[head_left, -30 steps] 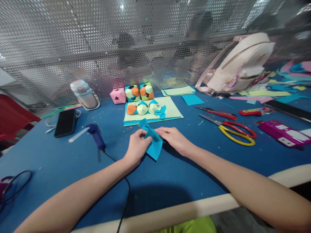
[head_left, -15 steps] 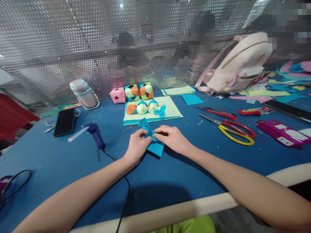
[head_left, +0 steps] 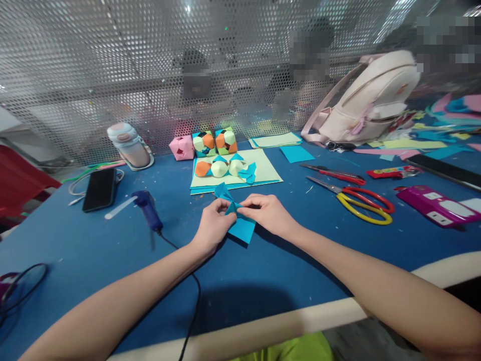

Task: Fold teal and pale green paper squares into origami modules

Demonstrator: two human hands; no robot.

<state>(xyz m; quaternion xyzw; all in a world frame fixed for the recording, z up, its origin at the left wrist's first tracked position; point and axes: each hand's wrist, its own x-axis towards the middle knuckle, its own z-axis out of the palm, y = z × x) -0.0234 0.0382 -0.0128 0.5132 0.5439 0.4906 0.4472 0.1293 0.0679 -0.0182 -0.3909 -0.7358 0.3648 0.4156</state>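
Observation:
A partly folded sheet of blue paper (head_left: 242, 229) is held between both hands, just above the table. My left hand (head_left: 214, 223) pinches its left side, thumb on top. My right hand (head_left: 266, 214) grips the right side of the same sheet between thumb and fingertips. One pointed end sticks up past the fingers, and a flat flap hangs toward me. Behind the hands, folded orange, pale green and blue paper pieces (head_left: 220, 169) rest on a stack of pale green and blue sheets (head_left: 267, 172).
Left of my hands lie a blue glue gun (head_left: 148, 208) with its cord, a phone (head_left: 99, 189) and a bottle (head_left: 130, 145). To the right are scissors (head_left: 363, 203), a red-handled tool (head_left: 338, 174) and a purple case (head_left: 436, 205). Folded paper cubes (head_left: 205, 143) and a backpack (head_left: 372, 100) stand behind.
My right hand has shifted from the paper's far edge onto its middle. The upper layer of the blue paper has been folded up, and the flap now lies flatter. My left hand stays put.

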